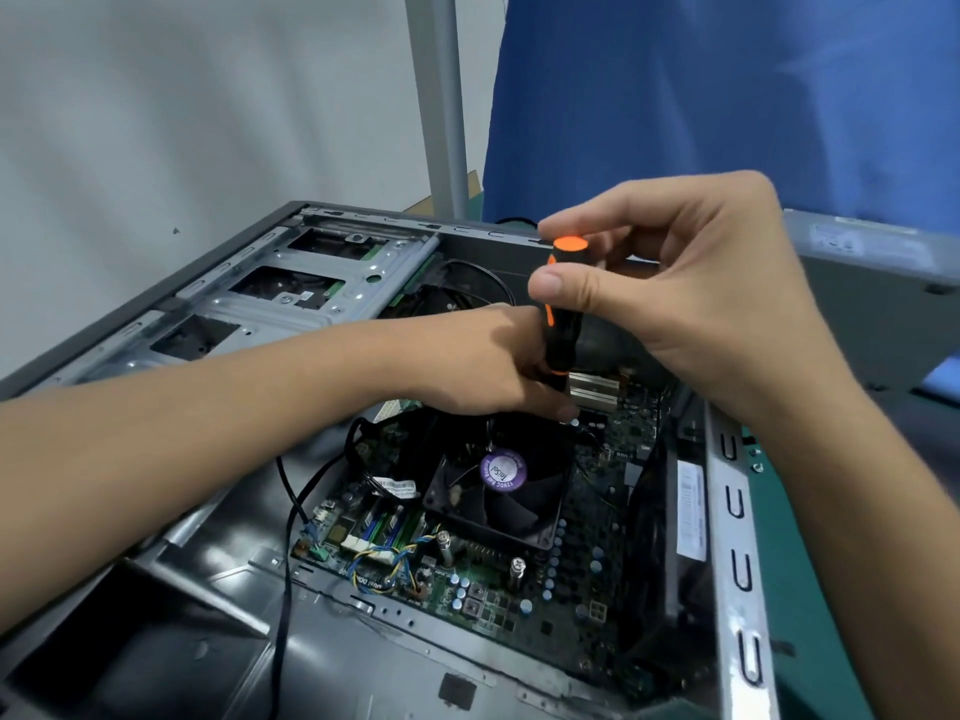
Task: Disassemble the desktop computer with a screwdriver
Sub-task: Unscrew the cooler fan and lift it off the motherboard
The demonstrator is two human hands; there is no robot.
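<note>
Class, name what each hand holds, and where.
The right hand pinches the screwdriver near its handle's orange top; the left hand touches the handle's lower end, hold unclear.

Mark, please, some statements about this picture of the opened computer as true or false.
1. The grip of the right hand pinches the top of the screwdriver. True.
2. The left hand lies on the table outside the computer. False: it is inside the computer case, at the screwdriver's lower end.
3. The fan has a round purple sticker in its middle. True.
4. A side panel covers the computer case. False: the case is open and the motherboard shows.
5. The screwdriver is all blue. False: it is black and orange.
</note>
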